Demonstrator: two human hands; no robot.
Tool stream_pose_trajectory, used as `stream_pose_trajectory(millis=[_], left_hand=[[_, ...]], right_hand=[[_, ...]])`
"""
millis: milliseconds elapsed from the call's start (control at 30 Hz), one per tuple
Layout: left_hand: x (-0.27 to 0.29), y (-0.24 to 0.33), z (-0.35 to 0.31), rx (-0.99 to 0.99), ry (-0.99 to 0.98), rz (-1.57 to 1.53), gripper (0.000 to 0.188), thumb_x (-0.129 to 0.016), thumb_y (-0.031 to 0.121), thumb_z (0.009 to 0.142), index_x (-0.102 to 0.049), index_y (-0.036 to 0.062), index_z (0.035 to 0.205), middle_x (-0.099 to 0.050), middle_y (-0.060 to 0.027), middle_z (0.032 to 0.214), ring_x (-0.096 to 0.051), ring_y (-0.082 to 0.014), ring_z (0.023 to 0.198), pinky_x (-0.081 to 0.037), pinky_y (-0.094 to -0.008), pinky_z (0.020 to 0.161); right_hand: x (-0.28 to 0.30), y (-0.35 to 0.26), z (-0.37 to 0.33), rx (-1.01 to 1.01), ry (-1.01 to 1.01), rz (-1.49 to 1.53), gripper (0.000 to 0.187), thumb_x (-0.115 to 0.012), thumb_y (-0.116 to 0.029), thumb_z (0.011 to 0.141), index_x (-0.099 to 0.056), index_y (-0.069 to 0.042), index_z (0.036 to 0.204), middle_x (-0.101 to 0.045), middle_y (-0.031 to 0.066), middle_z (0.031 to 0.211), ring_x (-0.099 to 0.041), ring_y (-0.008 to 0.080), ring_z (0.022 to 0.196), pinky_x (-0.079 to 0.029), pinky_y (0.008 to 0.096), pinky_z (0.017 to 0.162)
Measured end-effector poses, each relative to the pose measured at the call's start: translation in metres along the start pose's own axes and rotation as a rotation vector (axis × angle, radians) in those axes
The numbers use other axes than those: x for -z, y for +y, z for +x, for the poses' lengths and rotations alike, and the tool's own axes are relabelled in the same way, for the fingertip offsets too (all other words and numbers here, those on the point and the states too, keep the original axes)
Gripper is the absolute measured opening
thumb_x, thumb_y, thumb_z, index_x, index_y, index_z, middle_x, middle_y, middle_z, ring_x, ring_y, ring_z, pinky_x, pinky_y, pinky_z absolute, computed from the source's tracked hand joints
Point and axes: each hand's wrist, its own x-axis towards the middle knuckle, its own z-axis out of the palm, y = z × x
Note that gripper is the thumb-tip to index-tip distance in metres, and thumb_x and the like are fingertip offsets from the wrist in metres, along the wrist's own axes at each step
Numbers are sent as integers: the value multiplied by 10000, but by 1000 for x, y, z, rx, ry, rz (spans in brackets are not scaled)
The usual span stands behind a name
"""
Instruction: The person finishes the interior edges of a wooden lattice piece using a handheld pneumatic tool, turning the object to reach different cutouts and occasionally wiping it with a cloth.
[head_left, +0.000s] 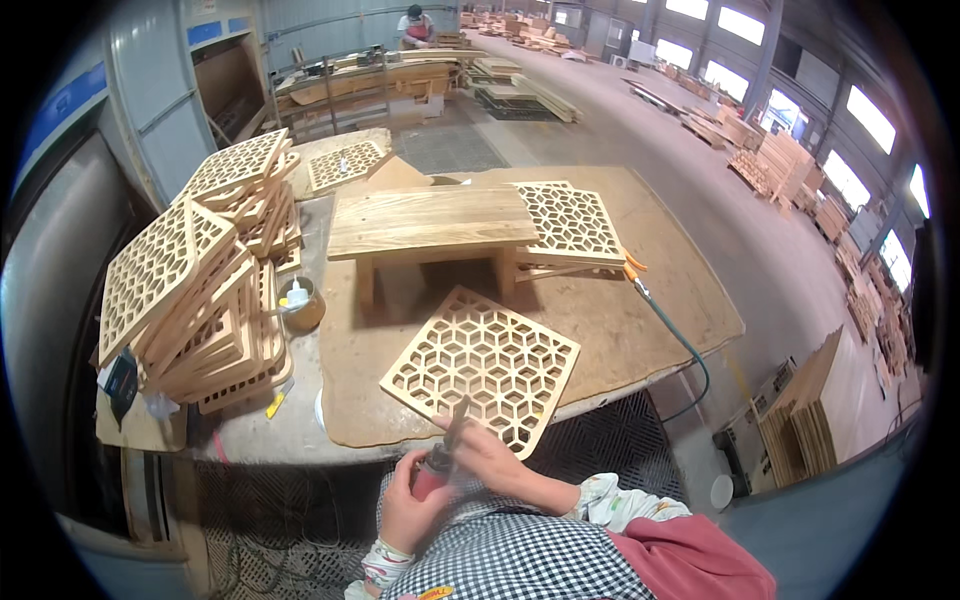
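Note:
My left hand (410,505) is wrapped around a red and black hand tool (430,478), held close to my apron at the table's near edge. Against the tool's top, my right hand (488,462) grips a thin grey-brown piece (457,424), blurred and seen nearly edge-on; its kind is unclear. Just beyond both hands lies a square wooden lattice panel (480,365) with a hexagon-and-cube pattern, turned cornerwise, its near corner overhanging the table edge.
A low wooden stand (430,222) sits behind the panel, with more lattice panels (570,222) at its right. Stacked panels (190,290) crowd the left, beside a tub with a white bottle (297,293). An orange air gun (632,268) trails a green hose. Far back, a person (415,28) works.

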Motion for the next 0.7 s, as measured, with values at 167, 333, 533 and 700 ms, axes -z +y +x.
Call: stream_pose_trajectory(millis=[167,333,533,700], left_hand=[[8,-25,-2,15,64,19,584,-888,178,818,-630,6,1314,-739,-120,1173,-714,-190,1050,-564,-340,932],[11,-36,0,51,25,-86,584,-896,113,811,-616,-16,1307,-721,-91,1187,-682,-152,1071,-545,-317,966],[12,-17,5,39,44,-69,531,-894,165,821,-650,13,1268,-743,-75,1113,-698,-145,990,-568,-324,898],[0,-8,5,-35,86,142,516,-901,222,826,-661,29,1239,-767,-132,1072,-753,-209,938,-589,-347,841]], right_hand=[[-2,-21,5,-43,-199,-28,718,-505,-52,960,-363,-47,1664,-526,206,1520,-486,314,1441,-365,395,1213],[2,-12,8,-2,-274,15,760,-488,-26,923,-337,-20,1669,-582,153,1341,-574,273,1290,-415,360,1157],[-22,-19,5,-267,100,622,634,-554,33,912,-394,10,1525,-612,119,1248,-632,200,1166,-490,348,1067],[-31,-11,3,-561,12,674,421,-631,-96,998,-516,-43,1399,-633,95,1310,-636,180,1194,-547,340,984]])
